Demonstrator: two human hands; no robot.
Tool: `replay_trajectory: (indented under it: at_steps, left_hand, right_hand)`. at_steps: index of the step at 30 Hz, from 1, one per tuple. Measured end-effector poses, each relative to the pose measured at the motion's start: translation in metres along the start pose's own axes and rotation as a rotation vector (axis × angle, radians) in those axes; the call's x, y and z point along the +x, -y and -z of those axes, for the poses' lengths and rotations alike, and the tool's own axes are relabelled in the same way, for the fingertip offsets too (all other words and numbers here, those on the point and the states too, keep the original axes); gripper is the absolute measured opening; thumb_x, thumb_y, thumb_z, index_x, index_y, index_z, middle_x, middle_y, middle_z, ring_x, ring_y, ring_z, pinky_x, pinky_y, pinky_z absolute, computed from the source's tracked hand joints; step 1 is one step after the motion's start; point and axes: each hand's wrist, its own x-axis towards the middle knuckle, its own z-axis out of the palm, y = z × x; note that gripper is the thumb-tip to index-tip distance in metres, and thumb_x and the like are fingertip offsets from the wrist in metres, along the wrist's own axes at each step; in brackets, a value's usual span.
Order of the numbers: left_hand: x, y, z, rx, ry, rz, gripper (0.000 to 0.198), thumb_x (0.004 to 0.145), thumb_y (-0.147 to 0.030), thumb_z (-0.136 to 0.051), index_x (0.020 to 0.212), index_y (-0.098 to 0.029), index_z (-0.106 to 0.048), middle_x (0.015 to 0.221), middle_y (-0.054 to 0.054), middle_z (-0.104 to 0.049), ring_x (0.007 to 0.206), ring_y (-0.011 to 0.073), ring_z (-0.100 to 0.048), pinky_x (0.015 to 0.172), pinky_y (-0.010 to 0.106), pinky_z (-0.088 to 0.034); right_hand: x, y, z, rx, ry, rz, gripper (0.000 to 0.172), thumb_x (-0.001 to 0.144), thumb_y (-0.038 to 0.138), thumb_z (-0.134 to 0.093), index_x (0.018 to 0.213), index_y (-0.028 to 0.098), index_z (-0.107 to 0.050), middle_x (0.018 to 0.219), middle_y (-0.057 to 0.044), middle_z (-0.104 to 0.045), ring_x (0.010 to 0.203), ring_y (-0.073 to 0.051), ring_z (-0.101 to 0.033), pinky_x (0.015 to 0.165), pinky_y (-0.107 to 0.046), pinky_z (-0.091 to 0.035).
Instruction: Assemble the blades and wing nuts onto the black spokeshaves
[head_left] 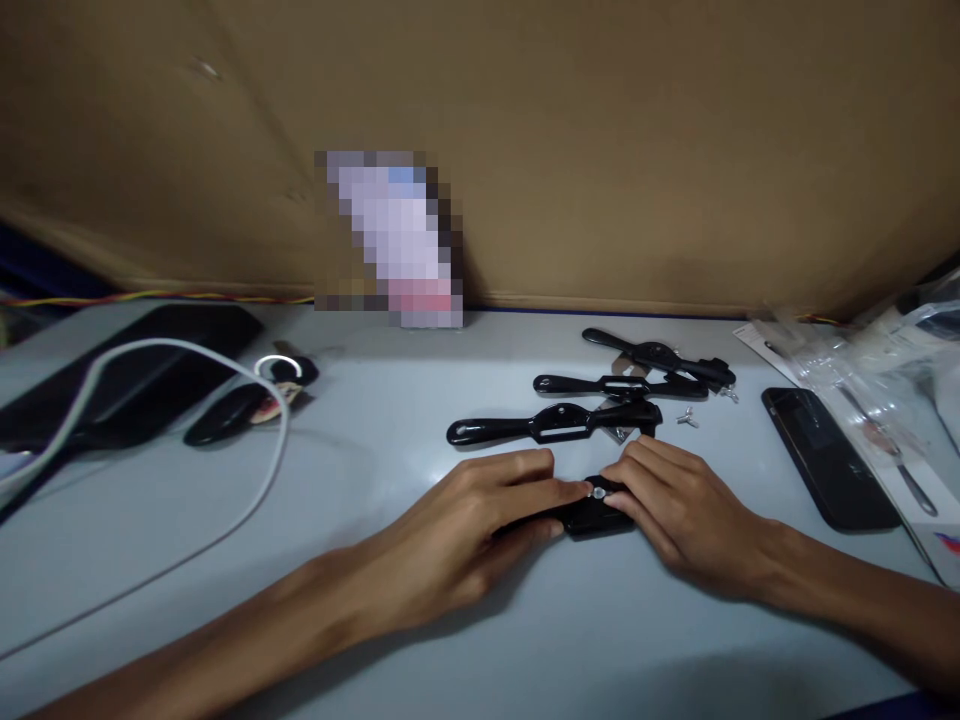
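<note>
Between my hands, close to the tabletop, is a black spokeshave [589, 518]. My left hand [487, 520] wraps round its left handle, index finger stretched to its middle. My right hand [675, 505] is closed at its right side, fingertips meeting a small shiny screw [598, 493] there. The right handle is hidden under my right hand. Just beyond lie three more black spokeshave bodies: a near one [562, 425], a middle one [626, 385] and a far one [652, 352]. Small silvery screws [686, 417] lie near their right ends.
At the right, a black phone [829, 460] lies beside clear plastic packaging [862, 390]. A white cable [281, 450] loops over the left side, near a black case [127, 375] and keys with a black fob [225, 412]. A cardboard wall [600, 150] closes off the back, behind a blurred upright item [405, 230].
</note>
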Motion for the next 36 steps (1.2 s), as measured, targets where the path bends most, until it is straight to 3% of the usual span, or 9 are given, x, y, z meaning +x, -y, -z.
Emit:
replay_trajectory:
  at_steps: [20,26,36]
  left_hand:
    - [0.0013,-0.0019,0.0007,0.019,-0.029,0.000,0.033,0.102,-0.010,-0.051,0.129,-0.022,-0.067,0.084,0.001,-0.059,0.073,0.0147,-0.055,0.063,0.024,-0.041]
    - [0.0014,-0.0077,0.0001,0.070,0.016,-0.071,0.033,0.104,-0.010,-0.046,0.124,-0.019,-0.071,0.085,0.004,-0.062,0.069,0.0148,-0.054,0.060,0.025,-0.040]
    - [-0.0014,-0.0042,-0.0042,0.045,-0.008,-0.057,0.034,0.103,-0.008,-0.047,0.125,-0.020,-0.070,0.086,0.004,-0.060,0.072,0.0161,-0.054,0.063,0.026,-0.040]
  right_hand:
    - [-0.0002,0.0005,0.0005,0.012,0.024,-0.017,0.037,0.110,0.021,-0.034,0.090,0.013,-0.063,0.083,-0.008,-0.064,0.074,-0.021,-0.053,0.067,-0.035,-0.047]
    - [-0.0013,-0.0058,-0.0001,0.141,0.013,-0.090,0.030,0.106,0.014,-0.038,0.085,0.017,-0.058,0.077,-0.003,-0.059,0.070,-0.017,-0.051,0.066,-0.030,-0.043]
    - [-0.0010,-0.0046,0.0020,0.201,0.002,-0.136,0.027,0.106,0.015,-0.042,0.084,0.017,-0.058,0.077,-0.002,-0.056,0.069,-0.015,-0.051,0.065,-0.029,-0.041]
